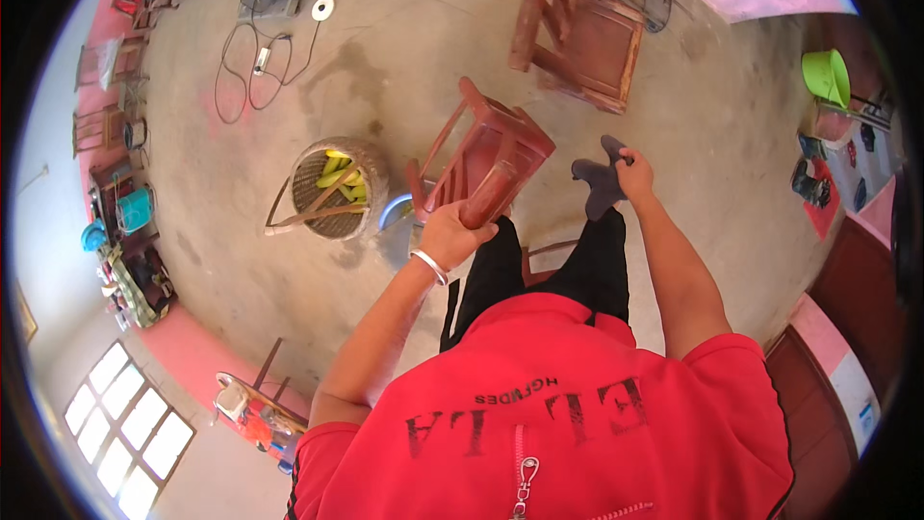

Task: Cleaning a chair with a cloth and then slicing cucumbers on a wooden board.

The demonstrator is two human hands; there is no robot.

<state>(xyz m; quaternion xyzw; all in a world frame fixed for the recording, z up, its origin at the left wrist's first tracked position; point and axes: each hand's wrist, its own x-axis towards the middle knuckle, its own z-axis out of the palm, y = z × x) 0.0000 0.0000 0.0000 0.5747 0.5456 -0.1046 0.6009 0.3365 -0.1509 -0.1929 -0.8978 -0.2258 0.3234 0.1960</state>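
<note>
My left hand (455,236) is closed round the near end of a small reddish-brown wooden stool (486,156), which is tilted on its side with its legs toward the left. A pale bangle circles that wrist. In my right hand (633,173) a dark grey cloth (603,183) is bunched and hangs down, apart from the stool. Left of the stool stands a woven basket (375,173) with a wooden handle, holding several long yellow-green fruits or vegetables (339,176). Partly hidden behind my left hand and the stool is a container with a blue rim (388,212).
A larger wooden chair (592,48) stands ahead on the concrete floor. A cable with a power strip (262,61) lies at the far left. Chairs and a turquoise bucket (135,209) line the left wall. A lime-green bucket (826,77) is at the right.
</note>
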